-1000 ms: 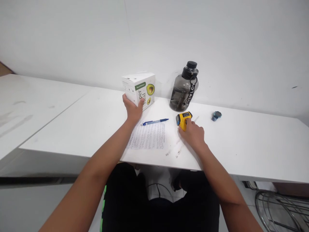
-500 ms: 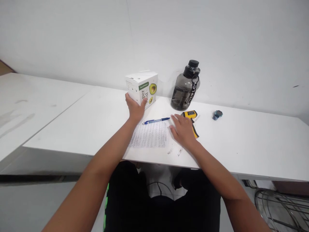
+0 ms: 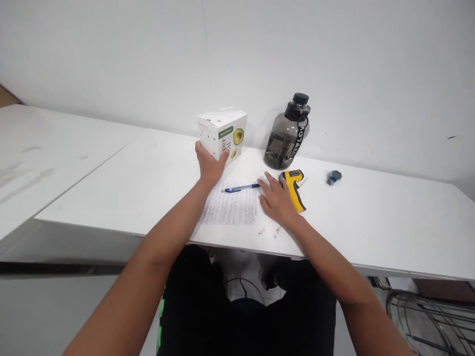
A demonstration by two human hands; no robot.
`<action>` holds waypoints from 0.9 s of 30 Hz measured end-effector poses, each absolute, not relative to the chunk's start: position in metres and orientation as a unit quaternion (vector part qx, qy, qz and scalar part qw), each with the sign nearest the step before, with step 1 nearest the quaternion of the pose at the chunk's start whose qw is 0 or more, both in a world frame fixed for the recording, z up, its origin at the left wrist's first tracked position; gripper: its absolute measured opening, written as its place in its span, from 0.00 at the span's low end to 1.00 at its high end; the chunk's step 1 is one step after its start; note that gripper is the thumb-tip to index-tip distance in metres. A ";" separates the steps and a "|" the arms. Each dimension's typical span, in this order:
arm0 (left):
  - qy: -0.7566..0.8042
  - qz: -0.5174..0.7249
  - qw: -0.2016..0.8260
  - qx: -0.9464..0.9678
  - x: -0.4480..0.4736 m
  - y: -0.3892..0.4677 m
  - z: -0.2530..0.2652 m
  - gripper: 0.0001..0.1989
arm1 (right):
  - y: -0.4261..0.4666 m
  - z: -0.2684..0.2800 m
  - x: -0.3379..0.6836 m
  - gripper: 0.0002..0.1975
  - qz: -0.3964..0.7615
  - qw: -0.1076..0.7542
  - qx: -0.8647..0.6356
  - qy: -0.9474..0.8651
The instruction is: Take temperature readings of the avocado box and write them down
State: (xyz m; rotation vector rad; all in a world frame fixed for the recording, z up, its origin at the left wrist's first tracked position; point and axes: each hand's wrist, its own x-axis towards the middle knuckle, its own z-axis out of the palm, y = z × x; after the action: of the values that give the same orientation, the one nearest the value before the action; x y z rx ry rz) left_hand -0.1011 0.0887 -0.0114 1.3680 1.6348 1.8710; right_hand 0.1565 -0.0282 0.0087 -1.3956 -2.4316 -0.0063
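Note:
My left hand (image 3: 212, 163) is wrapped round the near lower corner of a white box (image 3: 221, 134) printed with avocados, which stands upright on the table. My right hand (image 3: 277, 199) lies low over the table with its fingers spread. Its fingertips are at the dark end of a blue pen (image 3: 240, 188); whether they touch it I cannot tell. The pen lies across the top of a patch of dense scribbled lines (image 3: 230, 207). Just right of my right hand lies a yellow infrared thermometer (image 3: 293, 190), partly behind my fingers.
A large grey water bottle (image 3: 284, 136) with a black strap stands by the wall. A teal watch (image 3: 334, 177) lies farther right on the white table (image 3: 389, 217). Below the right side is a black wire rack (image 3: 430, 316). Small marks (image 3: 276, 231) dot the table near its front edge.
My right hand has shifted slightly left, onto the pen's right end, uncovering more of the yellow thermometer. My left hand keeps its hold on the box. The view has moved a little.

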 end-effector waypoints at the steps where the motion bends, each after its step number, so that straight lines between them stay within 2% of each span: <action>1: 0.569 0.653 0.156 0.475 -0.101 0.089 -0.012 0.48 | -0.028 0.007 0.156 0.27 0.000 0.159 -0.492 -0.856; 8: 0.562 0.654 0.175 0.474 -0.103 0.087 -0.009 0.44 | -0.026 0.003 0.153 0.22 0.020 0.180 -0.487 -0.855; 13: 0.565 0.653 0.158 0.479 -0.102 0.084 -0.005 0.42 | -0.024 0.004 0.147 0.36 0.089 0.118 -0.483 -0.863; 15: 0.567 0.652 0.161 0.477 -0.102 0.083 -0.005 0.42 | -0.025 0.005 0.147 0.33 0.093 0.122 -0.472 -0.868; 18: 0.568 0.651 0.171 0.474 -0.103 0.083 -0.006 0.42 | -0.029 0.007 0.148 0.26 0.062 0.177 -0.456 -0.870; 20: 0.567 0.649 0.174 0.476 -0.103 0.084 -0.006 0.43 | -0.031 0.008 0.148 0.24 0.049 0.200 -0.449 -0.870; 24: 0.565 0.647 0.167 0.484 -0.104 0.086 -0.008 0.43 | -0.032 0.007 0.144 0.24 0.050 0.178 -0.451 -0.873; 27: 0.563 0.651 0.153 0.486 -0.104 0.086 -0.010 0.43 | -0.031 0.008 0.145 0.20 0.043 0.162 -0.435 -0.885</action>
State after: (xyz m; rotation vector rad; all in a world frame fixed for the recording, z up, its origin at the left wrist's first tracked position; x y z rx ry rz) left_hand -0.1038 0.0865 -0.0096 1.3932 1.6141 1.8676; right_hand 0.1447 -0.0313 0.0079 -1.2426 -2.5249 0.1217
